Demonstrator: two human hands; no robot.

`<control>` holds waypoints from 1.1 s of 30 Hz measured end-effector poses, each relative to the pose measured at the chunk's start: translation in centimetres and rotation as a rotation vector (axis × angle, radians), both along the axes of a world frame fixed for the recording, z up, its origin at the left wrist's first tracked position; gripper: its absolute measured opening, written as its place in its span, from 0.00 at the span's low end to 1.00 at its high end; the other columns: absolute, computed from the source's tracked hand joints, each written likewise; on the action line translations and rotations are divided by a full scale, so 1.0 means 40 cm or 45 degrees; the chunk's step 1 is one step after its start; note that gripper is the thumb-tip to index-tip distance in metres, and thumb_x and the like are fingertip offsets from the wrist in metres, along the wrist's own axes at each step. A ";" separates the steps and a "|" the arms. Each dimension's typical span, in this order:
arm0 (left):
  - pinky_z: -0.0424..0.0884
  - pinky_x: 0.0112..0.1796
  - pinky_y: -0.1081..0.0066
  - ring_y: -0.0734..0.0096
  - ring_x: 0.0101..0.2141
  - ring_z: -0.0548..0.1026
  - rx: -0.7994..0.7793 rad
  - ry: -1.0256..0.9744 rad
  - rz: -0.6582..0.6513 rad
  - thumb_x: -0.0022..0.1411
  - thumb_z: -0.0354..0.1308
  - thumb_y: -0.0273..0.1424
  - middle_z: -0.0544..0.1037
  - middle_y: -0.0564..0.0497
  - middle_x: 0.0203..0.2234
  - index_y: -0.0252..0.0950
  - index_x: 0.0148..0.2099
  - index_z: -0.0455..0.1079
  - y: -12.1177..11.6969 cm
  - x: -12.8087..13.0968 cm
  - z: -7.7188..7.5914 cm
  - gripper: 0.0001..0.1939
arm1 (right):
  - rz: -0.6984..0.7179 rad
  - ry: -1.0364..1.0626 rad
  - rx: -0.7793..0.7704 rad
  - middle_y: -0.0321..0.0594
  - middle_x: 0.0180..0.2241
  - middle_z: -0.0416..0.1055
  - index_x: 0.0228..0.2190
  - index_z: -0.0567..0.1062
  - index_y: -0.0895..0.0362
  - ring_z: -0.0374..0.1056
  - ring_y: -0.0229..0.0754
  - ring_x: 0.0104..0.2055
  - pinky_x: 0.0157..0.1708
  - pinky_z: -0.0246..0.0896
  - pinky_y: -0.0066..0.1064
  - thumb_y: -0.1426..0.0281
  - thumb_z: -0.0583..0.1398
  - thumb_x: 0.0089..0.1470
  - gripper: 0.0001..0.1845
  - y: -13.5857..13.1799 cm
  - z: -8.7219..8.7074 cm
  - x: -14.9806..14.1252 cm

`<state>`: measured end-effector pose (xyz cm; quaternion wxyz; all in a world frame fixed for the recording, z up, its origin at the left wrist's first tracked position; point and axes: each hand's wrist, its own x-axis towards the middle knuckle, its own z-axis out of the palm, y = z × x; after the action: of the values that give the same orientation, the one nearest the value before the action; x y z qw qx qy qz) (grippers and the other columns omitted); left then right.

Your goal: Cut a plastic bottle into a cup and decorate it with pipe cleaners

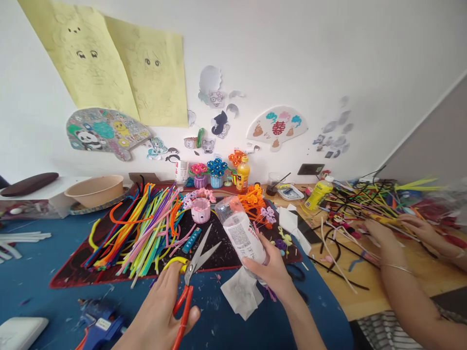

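Note:
My left hand [164, 311] grips the orange and yellow handles of a pair of scissors [191, 272], whose blades are spread apart and point up and to the right. My right hand [272, 272] is wrapped round a clear plastic bottle [241, 228] with a white label, held tilted with its base toward the wall. The scissor tips are just left of the bottle. Under both hands lies a blue mat [233, 325] with a crumpled white tissue [242, 294].
A heap of coloured pipe cleaners [142, 228] covers a black mat on the left. A blue glue gun [102, 325] lies at the lower left. Small flower pots [215, 175] line the wall. At the right another person's hands [394, 233] sort pipe cleaners on a wooden table.

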<state>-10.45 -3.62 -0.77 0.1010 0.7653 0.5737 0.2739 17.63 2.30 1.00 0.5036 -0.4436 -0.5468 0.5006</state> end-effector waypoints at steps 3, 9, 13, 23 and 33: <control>0.75 0.46 0.64 0.54 0.49 0.76 -0.036 -0.001 -0.065 0.59 0.53 0.39 0.76 0.41 0.50 0.38 0.57 0.62 0.006 0.013 0.016 0.24 | -0.041 0.046 0.034 0.46 0.51 0.76 0.53 0.72 0.54 0.72 0.54 0.52 0.47 0.71 0.38 0.63 0.70 0.43 0.34 -0.005 -0.006 -0.010; 0.73 0.49 0.63 0.56 0.51 0.76 -0.270 -0.043 -0.126 0.61 0.51 0.41 0.75 0.39 0.53 0.36 0.59 0.61 0.020 0.031 0.068 0.26 | -0.164 -0.025 0.048 0.48 0.53 0.73 0.55 0.69 0.55 0.70 0.55 0.54 0.48 0.71 0.38 0.63 0.71 0.42 0.37 -0.007 -0.016 -0.023; 0.76 0.43 0.66 0.60 0.42 0.79 -0.392 -0.105 -0.144 0.61 0.50 0.42 0.79 0.43 0.45 0.37 0.57 0.62 0.031 0.035 0.097 0.25 | -0.187 -0.121 0.056 0.50 0.54 0.72 0.56 0.68 0.57 0.70 0.55 0.54 0.47 0.71 0.38 0.64 0.70 0.43 0.38 -0.005 -0.012 -0.019; 0.73 0.33 0.74 0.69 0.30 0.75 -0.505 -0.191 -0.245 0.60 0.54 0.41 0.80 0.52 0.33 0.39 0.49 0.69 0.035 0.030 0.144 0.17 | -0.222 -0.355 0.109 0.52 0.52 0.74 0.56 0.68 0.60 0.72 0.56 0.52 0.42 0.75 0.37 0.66 0.68 0.44 0.37 -0.016 0.034 -0.009; 0.74 0.40 0.70 0.62 0.38 0.78 -0.557 -0.162 -0.247 0.61 0.52 0.40 0.81 0.46 0.42 0.37 0.56 0.66 0.036 0.021 0.157 0.22 | -0.187 -0.423 0.102 0.52 0.52 0.73 0.59 0.66 0.59 0.73 0.55 0.50 0.38 0.75 0.36 0.64 0.67 0.47 0.39 -0.021 0.058 -0.005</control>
<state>-9.59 -2.17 5.53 0.3261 0.7579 0.5357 0.1797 17.42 1.47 3.30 0.4588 -0.5385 -0.6081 0.3601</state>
